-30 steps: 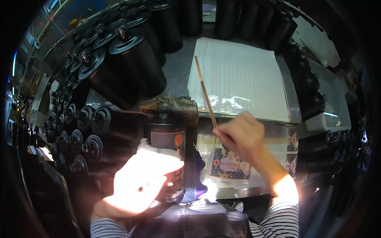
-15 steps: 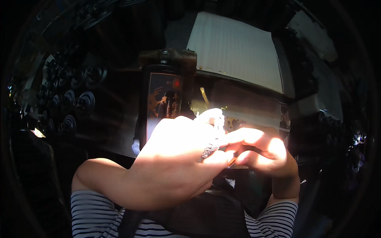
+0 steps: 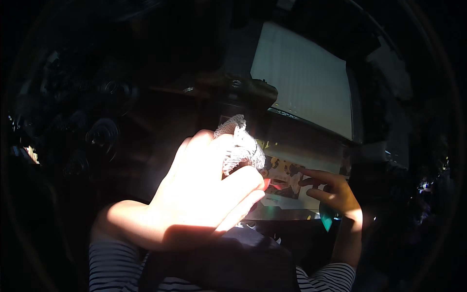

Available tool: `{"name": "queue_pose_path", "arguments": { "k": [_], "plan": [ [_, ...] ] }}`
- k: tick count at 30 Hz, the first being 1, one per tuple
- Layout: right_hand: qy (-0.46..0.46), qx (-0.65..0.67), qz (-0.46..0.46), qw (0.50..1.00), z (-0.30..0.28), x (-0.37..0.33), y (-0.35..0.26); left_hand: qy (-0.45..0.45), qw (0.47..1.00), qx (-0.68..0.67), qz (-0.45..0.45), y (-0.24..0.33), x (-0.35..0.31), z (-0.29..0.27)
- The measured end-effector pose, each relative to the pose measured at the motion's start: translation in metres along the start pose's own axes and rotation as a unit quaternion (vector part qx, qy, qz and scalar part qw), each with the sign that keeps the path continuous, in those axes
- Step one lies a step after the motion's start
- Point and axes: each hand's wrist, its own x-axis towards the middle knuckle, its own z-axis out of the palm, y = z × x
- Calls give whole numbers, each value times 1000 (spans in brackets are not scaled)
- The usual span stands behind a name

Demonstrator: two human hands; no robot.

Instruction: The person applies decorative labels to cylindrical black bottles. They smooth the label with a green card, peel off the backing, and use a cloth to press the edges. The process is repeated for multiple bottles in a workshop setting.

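Brightly lit in the middle of the view, my left hand (image 3: 194, 187) is closed on a crumpled white piece with a mesh or knit texture (image 3: 243, 148). The piece bulges up from between its thumb and fingers. A small red spot shows by the left fingertips; glare keeps me from telling what it is. My right hand (image 3: 335, 192) is apart from it, over the right side of the work surface, its fingers spread and nothing seen in them. Between the two hands lies a flat printed sheet (image 3: 287, 187) with dark patterned shapes.
A large pale ribbed panel (image 3: 304, 78) stands at the far right of centre. Just left of it is a dark block-like object (image 3: 248, 92). Several round ringed discs (image 3: 103, 134) are stacked in shadow at the left. Much of the surroundings is too dark to make out.
My right hand has left the white piece and moved to the right, its fingers now apart. The left hand keeps hold of the piece and is slightly further left. The whole view has shifted and darkened.
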Motion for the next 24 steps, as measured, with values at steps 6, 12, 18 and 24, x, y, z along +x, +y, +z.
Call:
{"name": "queue_pose_path", "arguments": {
  "k": [6,12,18,24],
  "plan": [
    [105,-33,-224,968,-17,13,-38,52,982,177,38,40,10,18],
    [-107,252,-335,902,-25,24,-61,86,989,116,41,80,30,22],
    [17,105,-307,946,-31,-25,-14,40,991,116,48,95,50,8],
    [424,-289,-326,794,3,-70,21,-27,997,-46,-62,87,57,29]
  ]
}}
